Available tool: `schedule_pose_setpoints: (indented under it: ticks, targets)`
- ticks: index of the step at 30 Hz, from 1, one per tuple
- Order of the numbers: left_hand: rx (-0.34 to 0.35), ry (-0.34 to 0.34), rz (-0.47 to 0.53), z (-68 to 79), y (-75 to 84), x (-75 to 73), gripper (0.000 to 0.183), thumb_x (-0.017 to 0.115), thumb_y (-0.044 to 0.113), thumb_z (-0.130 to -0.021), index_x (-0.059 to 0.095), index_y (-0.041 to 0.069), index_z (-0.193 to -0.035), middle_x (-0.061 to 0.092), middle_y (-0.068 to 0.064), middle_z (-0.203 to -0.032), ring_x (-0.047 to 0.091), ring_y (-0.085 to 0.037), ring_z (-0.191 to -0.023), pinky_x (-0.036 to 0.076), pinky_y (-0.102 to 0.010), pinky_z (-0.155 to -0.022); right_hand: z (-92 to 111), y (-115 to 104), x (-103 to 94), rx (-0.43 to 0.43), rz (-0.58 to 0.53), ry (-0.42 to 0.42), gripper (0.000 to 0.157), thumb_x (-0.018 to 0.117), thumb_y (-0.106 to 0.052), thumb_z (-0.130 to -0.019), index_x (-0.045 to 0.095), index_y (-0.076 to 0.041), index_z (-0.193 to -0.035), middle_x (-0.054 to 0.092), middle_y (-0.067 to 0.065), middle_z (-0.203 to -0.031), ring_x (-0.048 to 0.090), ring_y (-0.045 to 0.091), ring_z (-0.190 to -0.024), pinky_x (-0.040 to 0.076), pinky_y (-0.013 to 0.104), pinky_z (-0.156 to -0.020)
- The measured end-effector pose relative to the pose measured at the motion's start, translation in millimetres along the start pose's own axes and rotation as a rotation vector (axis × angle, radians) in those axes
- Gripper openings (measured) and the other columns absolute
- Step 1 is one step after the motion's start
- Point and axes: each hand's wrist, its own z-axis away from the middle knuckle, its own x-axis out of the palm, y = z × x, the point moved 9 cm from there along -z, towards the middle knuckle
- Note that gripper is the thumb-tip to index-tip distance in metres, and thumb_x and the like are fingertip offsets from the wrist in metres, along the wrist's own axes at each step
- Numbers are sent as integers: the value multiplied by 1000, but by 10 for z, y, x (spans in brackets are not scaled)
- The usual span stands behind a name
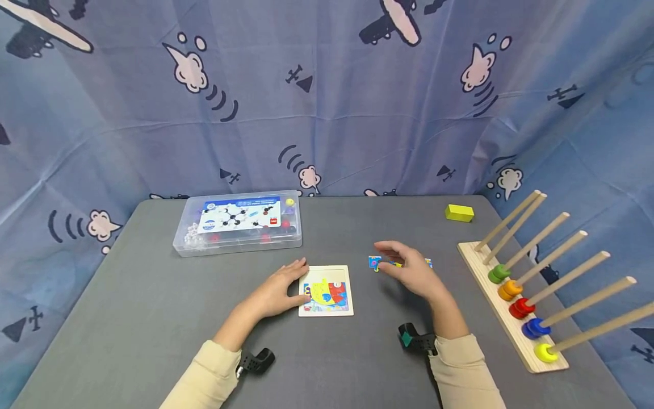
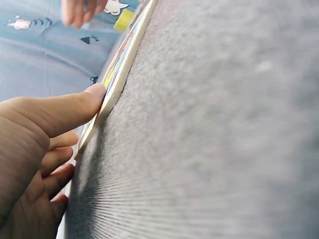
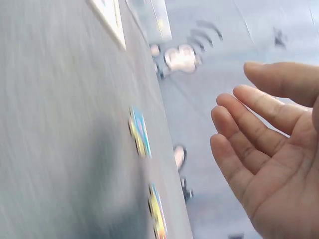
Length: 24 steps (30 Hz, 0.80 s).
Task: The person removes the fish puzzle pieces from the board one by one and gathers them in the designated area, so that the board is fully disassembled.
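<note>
A square wooden puzzle board (image 1: 324, 272) lies on the table, its lower part filled with a yellow, red and blue picture. My left hand (image 1: 276, 289) rests at its left side, the thumb (image 2: 75, 110) on the border and the other fingers along the edge. To the right, my right hand (image 1: 413, 271) hovers over loose puzzle pieces (image 1: 374, 262), partly hiding them. Its fingers are gently bent and hold nothing. Two of these pieces, a blue and yellow one (image 3: 140, 132) and a yellow one (image 3: 157, 211), show on the table in the right wrist view.
A clear plastic case (image 1: 237, 244) of molecule-model parts stands at the back left. A yellow-green block (image 1: 459, 213) sits at the back right. Along the right side runs a wooden peg stand (image 1: 511, 312) with coloured rings and tall sticks. A patterned curtain (image 1: 327, 102) hangs behind.
</note>
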Motion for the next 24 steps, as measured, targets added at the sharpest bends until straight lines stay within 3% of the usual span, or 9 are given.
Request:
schedule_pose_setpoints:
  ticks: [6,12,19,24]
  targets:
    - [-9,-33,-8,94,54,48,74,71,31,-84,40,-4,-141,29,-18,-153,26,-34,-142,19,-53,-117,-101,-209,462,-30,-43,-86,42,63,-6,-89,54,5,-128,57,23,-127,56,36,-116,45,51,-100]
    - [-24,-24,26,147,35,60,77,70,31,-86,34,-5,-144,25,-19,-155,23,-34,-143,18,-54,-117,-161,-387,926,-54,-36,-215,40,61,-8,-90,54,4,-127,57,20,-126,57,34,-114,48,48,-98]
    - [45,30,49,175,45,35,78,69,34,-86,36,-8,-142,29,-23,-152,27,-39,-140,21,-57,-115,-229,-486,1193,-91,8,-267,39,65,-7,-87,57,4,-123,61,18,-120,60,31,-107,52,42,-93]
    - [17,8,63,167,17,47,78,70,32,-85,34,-4,-144,26,-18,-154,23,-35,-143,18,-55,-117,-250,-505,1299,-105,54,-277,39,66,-6,-84,59,4,-122,63,17,-117,62,29,-104,53,40,-91]
